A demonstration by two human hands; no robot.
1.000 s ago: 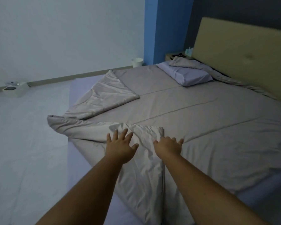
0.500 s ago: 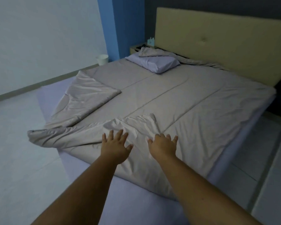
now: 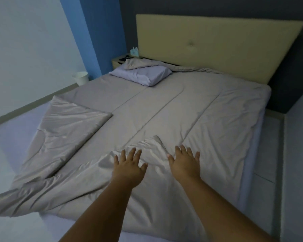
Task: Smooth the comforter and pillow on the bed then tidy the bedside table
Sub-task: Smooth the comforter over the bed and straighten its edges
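Observation:
A beige comforter (image 3: pixel 191 116) covers the bed, with a corner folded back on the left (image 3: pixel 72 126) and a rumpled fold near the foot. My left hand (image 3: pixel 129 169) lies flat on that fold, fingers spread. My right hand (image 3: pixel 185 165) rests palm down just right of it, fingers apart too. A lilac pillow (image 3: pixel 143 75) sits at the head on the left, with a bunched strip of comforter over its far edge. The bedside table (image 3: pixel 117 62) stands beyond it, holding a teal tissue box (image 3: pixel 134 51) and dark items.
A padded yellow headboard (image 3: pixel 217 44) backs the bed. A white waste bin (image 3: pixel 80 78) stands on the floor by the blue wall. The comforter's left end (image 3: pixel 5 201) hangs off the mattress toward the pale floor. A low bed base ledge (image 3: pixel 269 154) runs along the right.
My view has swung left to right across the bed, bringing the right side of the bed into sight. Both hands have stayed on the fold and spread further apart.

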